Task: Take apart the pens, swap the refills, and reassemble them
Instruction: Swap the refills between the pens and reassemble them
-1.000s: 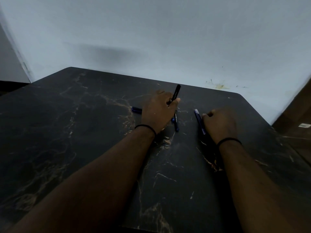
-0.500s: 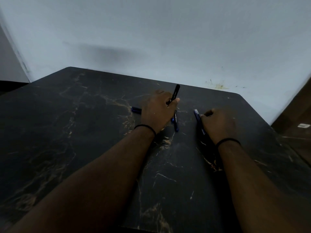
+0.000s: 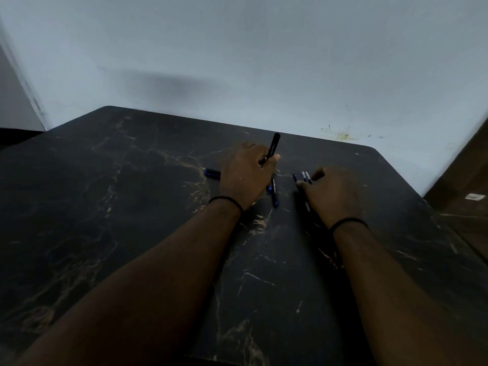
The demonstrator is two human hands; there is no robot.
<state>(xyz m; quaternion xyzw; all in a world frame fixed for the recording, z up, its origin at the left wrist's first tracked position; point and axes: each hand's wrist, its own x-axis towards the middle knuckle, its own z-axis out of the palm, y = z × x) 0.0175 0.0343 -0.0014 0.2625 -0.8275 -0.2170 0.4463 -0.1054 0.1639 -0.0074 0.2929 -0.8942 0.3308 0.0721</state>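
L hand (image 3: 247, 175) sits knuckles-up on the black marble-look table w/ gold veins (image 3: 132, 207), fingers curled round a slim black pen barrel (image 3: 273, 146) that sticks up and away past the thumb. Just under that hand lies a dark pen w/ blue end and white lettering on its side (image 3: 274, 192), flat on the table, pointing toward the camera; the print is too small and blurred to read. A blue pen piece (image 3: 212, 173) pokes out on the hand's far-left side, flat on the table, touching or just beside the hand.

R hand (image 3: 331, 192) rests well apart from the L, fingers curled over a small bunch of thin blue-and-pale pen parts (image 3: 305, 177); their tips fan out past the thumb, how many I can't tell. Each wrist wears a thin black band (image 3: 227, 199). Pale wall (image 3: 237, 62) behind has a yellowish stain (image 3: 342, 136).
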